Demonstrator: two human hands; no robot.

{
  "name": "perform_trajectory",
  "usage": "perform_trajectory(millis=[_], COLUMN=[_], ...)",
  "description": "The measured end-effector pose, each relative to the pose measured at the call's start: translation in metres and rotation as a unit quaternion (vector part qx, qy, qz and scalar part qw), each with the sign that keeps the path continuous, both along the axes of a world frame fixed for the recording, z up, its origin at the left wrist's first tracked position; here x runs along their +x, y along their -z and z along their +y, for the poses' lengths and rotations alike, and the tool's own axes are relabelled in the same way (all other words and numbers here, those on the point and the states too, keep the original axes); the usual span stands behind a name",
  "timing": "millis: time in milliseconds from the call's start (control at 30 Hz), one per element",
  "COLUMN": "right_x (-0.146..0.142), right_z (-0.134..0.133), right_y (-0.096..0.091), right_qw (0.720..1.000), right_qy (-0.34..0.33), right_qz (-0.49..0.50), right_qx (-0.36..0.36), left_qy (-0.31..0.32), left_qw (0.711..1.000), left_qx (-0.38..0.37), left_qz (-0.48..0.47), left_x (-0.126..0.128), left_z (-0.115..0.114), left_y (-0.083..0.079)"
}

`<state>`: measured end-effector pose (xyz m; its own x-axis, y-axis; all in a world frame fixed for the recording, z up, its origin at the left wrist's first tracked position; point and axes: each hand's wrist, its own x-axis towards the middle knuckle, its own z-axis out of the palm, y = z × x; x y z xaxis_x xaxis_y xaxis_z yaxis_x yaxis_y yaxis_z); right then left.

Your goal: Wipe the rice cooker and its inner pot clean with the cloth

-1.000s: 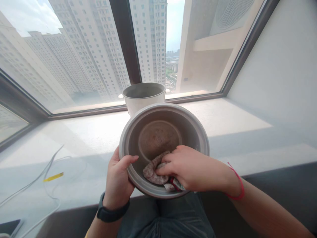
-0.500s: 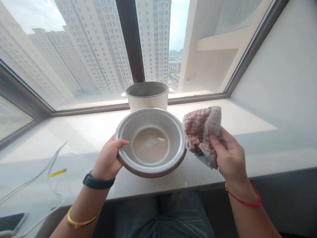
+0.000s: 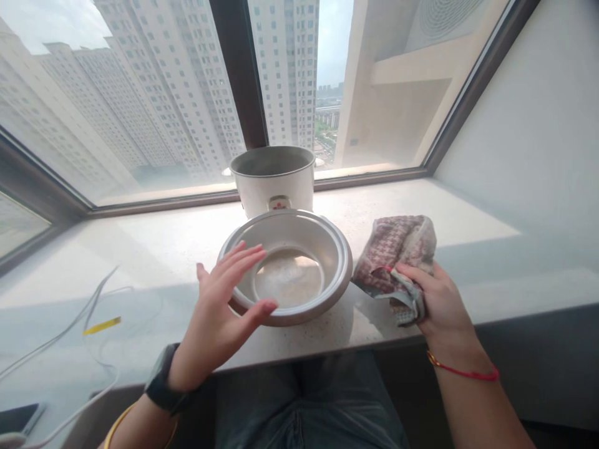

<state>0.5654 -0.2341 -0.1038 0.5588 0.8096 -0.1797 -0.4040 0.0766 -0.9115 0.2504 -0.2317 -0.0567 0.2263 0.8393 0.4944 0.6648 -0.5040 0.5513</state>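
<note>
I see my left hand (image 3: 219, 312) spread open beside the bowl (image 3: 299, 312) resting on the tabletop (image 3: 154, 262) before the pot (image 3: 274, 181), while my right hand's (image 3: 440, 302) fingers grip the cloth (image 3: 393, 249).

Two hands (image 3: 219, 312), one pot (image 3: 292, 268), one cooker (image 3: 274, 178), one cloth (image 3: 395, 249).
</note>
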Motion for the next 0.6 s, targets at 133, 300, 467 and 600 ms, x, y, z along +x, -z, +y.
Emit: perform_trajectory(millis=[133,300,467,600], right_x=[-0.004,-0.025,-0.067,-0.102], right_z=[0.002,-0.001,-0.016,-0.038], right_y=[0.009,0.013,-0.023,-0.051], right_qw=[0.996,0.966,0.801,0.683], right_qy=[0.074,0.091,0.004,0.003], right_qz=[-0.049,-0.234,-0.540,-0.671], right_qx=[0.027,0.055,0.259,0.291], left_qy=[0.116,0.040,-0.041,-0.061], left_qw=[0.955,0.946,0.977,0.983], left_qx=[0.095,0.208,0.200,0.167], left_qz=[0.254,0.246,0.065,-0.035], left_x=[0.020,0.033,0.043,0.043], left_z=[-0.015,-0.010,-0.015,-0.012], left_y=[-0.007,-0.017,-0.023,-0.017])
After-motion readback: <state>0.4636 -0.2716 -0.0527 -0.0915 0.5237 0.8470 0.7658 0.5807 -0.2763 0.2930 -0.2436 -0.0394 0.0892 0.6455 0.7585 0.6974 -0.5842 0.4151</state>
